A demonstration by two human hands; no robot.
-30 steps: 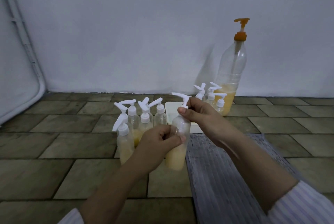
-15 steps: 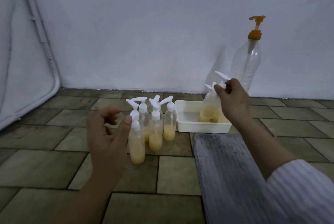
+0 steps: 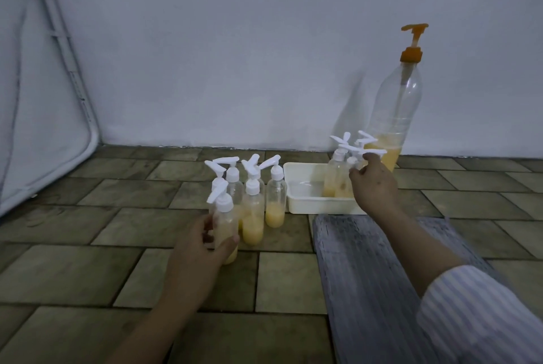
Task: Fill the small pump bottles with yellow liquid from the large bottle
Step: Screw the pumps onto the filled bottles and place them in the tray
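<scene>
The large clear bottle [image 3: 392, 116] with an orange pump stands against the wall at the right, with yellow liquid low in it. Several small pump bottles [image 3: 253, 202] with white pumps and some yellow liquid stand clustered on the tiled floor. My left hand [image 3: 202, 241] is wrapped around the nearest one [image 3: 224, 218], which stands on the floor. More small bottles [image 3: 335, 175] stand in a white tray [image 3: 299, 202]. My right hand [image 3: 371, 184] pinches the white pump head of one of them [image 3: 357, 155].
A weathered grey plank [image 3: 367, 275] runs from the tray toward me under my right forearm. The white wall lies just behind the bottles, and a pale panel with a rounded frame [image 3: 44, 128] closes off the left side.
My right hand carried the bottle I was capping into the tray and lowered it there. My left hand let go of it, opened, then closed around the nearest floor bottle.
</scene>
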